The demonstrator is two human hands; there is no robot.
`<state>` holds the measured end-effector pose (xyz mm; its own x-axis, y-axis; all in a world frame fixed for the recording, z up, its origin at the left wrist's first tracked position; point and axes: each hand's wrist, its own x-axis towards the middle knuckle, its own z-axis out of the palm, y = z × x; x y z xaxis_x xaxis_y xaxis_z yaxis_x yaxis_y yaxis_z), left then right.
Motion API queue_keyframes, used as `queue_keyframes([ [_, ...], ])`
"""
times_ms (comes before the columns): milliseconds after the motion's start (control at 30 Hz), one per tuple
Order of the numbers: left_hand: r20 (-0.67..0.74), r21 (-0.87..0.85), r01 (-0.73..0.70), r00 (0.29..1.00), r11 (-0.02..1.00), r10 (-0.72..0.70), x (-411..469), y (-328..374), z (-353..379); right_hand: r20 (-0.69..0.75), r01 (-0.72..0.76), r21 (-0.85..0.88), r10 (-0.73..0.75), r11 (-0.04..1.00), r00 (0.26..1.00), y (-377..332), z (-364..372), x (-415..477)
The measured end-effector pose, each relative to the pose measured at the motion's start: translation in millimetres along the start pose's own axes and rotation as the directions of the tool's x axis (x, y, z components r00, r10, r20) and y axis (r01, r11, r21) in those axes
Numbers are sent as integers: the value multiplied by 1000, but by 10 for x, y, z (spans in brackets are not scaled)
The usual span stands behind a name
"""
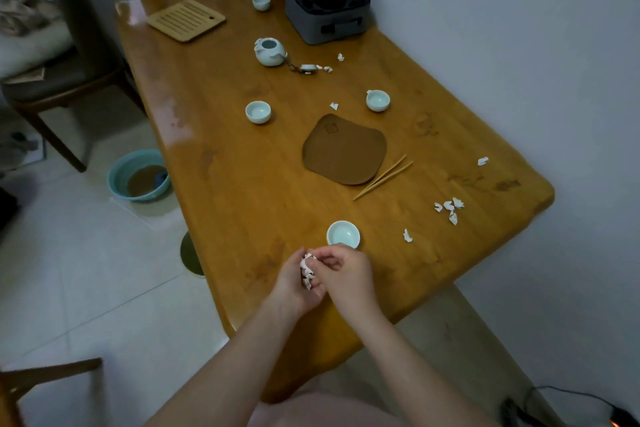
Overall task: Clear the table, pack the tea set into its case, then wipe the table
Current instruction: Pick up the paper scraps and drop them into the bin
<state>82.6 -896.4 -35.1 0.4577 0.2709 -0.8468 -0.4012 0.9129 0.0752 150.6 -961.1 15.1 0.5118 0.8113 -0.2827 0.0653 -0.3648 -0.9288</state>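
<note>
1. I see the wooden tabletop (pixel 242 184) strewn with tea things.
2. The open grey case (pixel 327 7) sits at its far end.
3. My left hand (pixel 294 282) cups a wad of white paper scraps (pixel 307 270).
4. My right hand (pixel 343 270) pinches into that wad, beside the nearest teacup (pixel 343 234).

Both forearms are bare with no sleeves, the left hand (pixel 294 279) and right hand (pixel 341 270) wear nothing.
</note>
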Motion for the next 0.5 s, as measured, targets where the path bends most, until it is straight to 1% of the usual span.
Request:
queue_keyframes([
  [100, 44, -21, -15, 999, 1000, 16, -86, -121, 114, 0, 41, -161, -42, 986, 999, 36, -64, 16],
  [167, 45, 17, -19, 999, 1000, 18, -116, -173, 166, 3, 93, -249, -95, 964, 995, 39, -122, -5],
  [267, 26, 73, -16, 1000, 997, 14, -138, -230, 179, 44, 187, -452, -188, 872, 981, 62, -178, -26],
  [300, 31, 75, -15, 999, 997, 13, -152, -231, 194, 55, 218, -495, -220, 841, 974, 84, -183, -22],
  [433, 49, 88, -30, 998, 996, 25, -208, -209, 281, 48, 312, -585, -351, 749, 935, 162, -176, 18],
  [500, 38, 124, -28, 999, 992, 23, -242, -187, 331, 48, 346, -618, -406, 705, 913, 174, -157, 29],
])
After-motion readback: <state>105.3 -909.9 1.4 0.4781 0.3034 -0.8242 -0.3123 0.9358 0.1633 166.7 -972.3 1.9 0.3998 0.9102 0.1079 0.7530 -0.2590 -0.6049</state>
